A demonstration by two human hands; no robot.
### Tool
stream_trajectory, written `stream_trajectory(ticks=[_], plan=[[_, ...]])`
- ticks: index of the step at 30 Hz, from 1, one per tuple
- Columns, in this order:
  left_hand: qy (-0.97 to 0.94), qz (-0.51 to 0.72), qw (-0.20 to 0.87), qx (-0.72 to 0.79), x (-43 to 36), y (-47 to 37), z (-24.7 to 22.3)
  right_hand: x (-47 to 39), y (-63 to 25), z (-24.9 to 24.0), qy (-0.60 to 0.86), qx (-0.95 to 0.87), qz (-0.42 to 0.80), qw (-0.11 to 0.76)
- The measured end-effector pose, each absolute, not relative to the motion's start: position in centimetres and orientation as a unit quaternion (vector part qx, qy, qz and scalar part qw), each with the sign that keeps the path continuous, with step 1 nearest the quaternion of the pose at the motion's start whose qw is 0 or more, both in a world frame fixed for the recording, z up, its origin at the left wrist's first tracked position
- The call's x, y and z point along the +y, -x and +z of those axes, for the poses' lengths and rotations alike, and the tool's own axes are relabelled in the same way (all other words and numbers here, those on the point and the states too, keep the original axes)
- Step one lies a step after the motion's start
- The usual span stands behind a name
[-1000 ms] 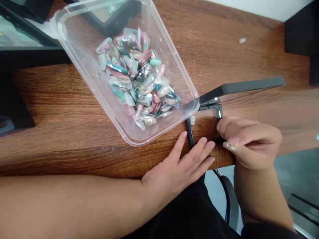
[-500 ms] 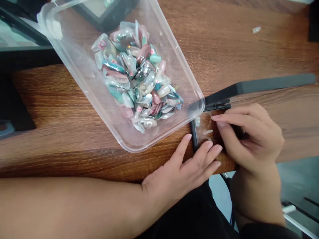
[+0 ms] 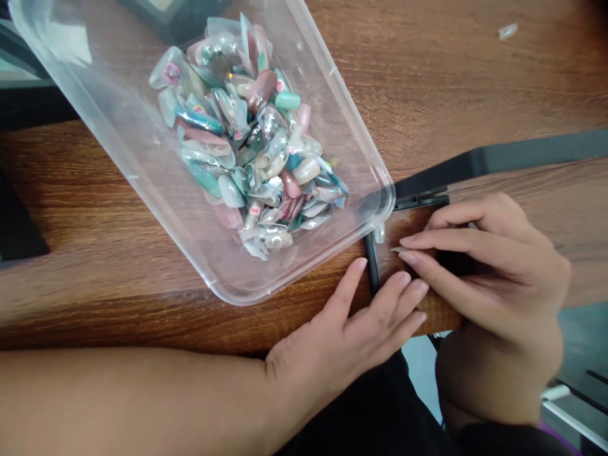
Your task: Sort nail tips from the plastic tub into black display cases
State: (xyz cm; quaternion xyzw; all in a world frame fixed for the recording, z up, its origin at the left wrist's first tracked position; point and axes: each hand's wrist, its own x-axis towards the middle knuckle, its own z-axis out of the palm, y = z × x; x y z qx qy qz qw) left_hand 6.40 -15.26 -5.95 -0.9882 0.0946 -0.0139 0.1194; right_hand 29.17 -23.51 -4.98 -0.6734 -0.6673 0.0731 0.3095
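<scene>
A clear plastic tub [image 3: 175,253] holds a heap of press-on nails [image 3: 266,158] in pink, teal, silver and clear. Beside its lower right corner is a small black-edged case [image 3: 373,266] with its lid [image 3: 479,158] raised. My left hand [image 3: 361,316] lies flat with fingers spread, fingertips at the case's near side. Over the case, my right hand [image 3: 503,266] pinches a small pale false nail [image 3: 396,249] between thumb and index finger. Another pale nail [image 3: 379,234] lies in the case by the tub's rim. Part of the case is hidden behind my right hand.
A single loose nail [image 3: 508,31] lies on the wooden table [image 3: 427,82] at the far right. Dark framed objects [image 3: 28,107] stand along the left side. The table's near edge runs just in front of my lap.
My right thumb and index finger have closed on the small pale nail that lay in the case. My left hand stays nearly still. The camera view has shifted slightly closer.
</scene>
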Motion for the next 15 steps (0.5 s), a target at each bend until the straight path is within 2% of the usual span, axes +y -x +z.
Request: stream_trajectory(ticks=[7,15], plan=[[0.987,-0.01,0.122,0.102,-15.29,-6.46,-5.95,-23.78,-29.4,-5.14,0.631,-0.706,0.05,0.318],[0.99,-0.022,0.107,0.086,-15.39,-6.34,-6.03,-23.39,-29.28,-5.14,0.661,-0.676,0.072,0.319]])
